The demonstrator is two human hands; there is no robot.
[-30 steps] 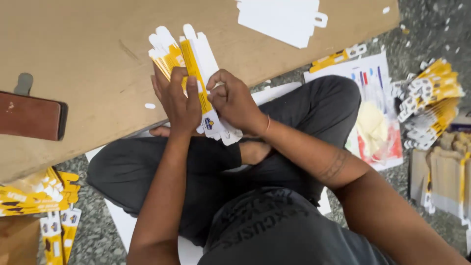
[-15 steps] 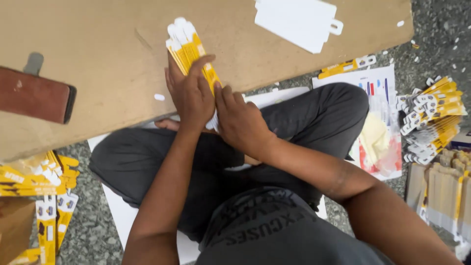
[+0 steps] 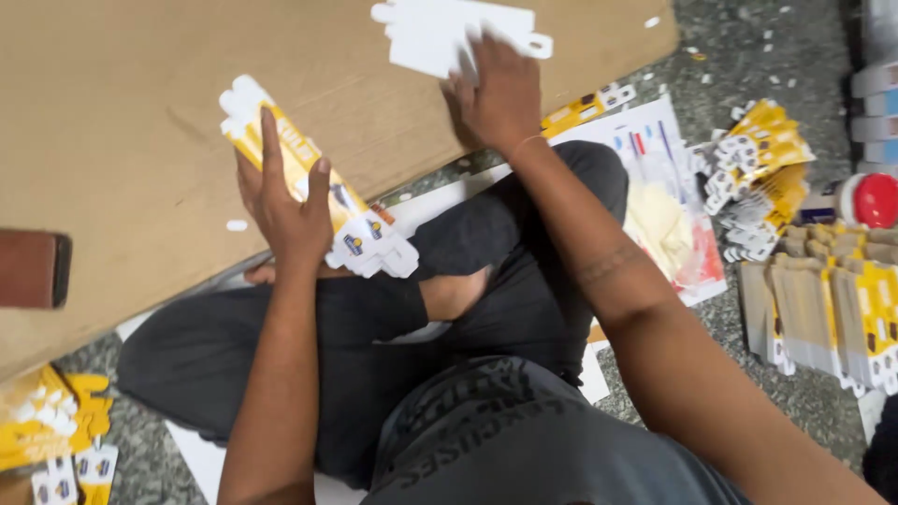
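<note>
1. Above the lap, the left hand (image 3: 285,210) held a flattened yellow-and-white carton (image 3: 309,178) alone, fingers wrapped over its face and thumb behind, so the grip was closed on it. Half a second earlier both hands had been clamped together on that same carton.

2. Away from that grip, up and to the right, the right hand (image 3: 500,93) had let go and travelled to the stack of white card blanks (image 3: 449,33) lying on the brown board (image 3: 122,103). Its fingers lay spread flat on the top blank; whether they had pinched an edge could not be told.

3. Judgement: the shift suggested one piece was finished with two-handed work and a fresh blank was being sought, while the carton stayed in hand.

4. Beyond the right forearm, folded cartons (image 3: 832,313) stood in a row on the floor, with a loose heap of yellow cartons (image 3: 758,173) further up and a red-capped bottle (image 3: 865,201) beside them.

5. Hidden or unclear: the carton's lower end was partly covered by the left palm; the blanks ran off the top edge; a dark brown object (image 3: 33,269) was cut by the left edge and could not be identified; the right fingertips were blurred.
</note>
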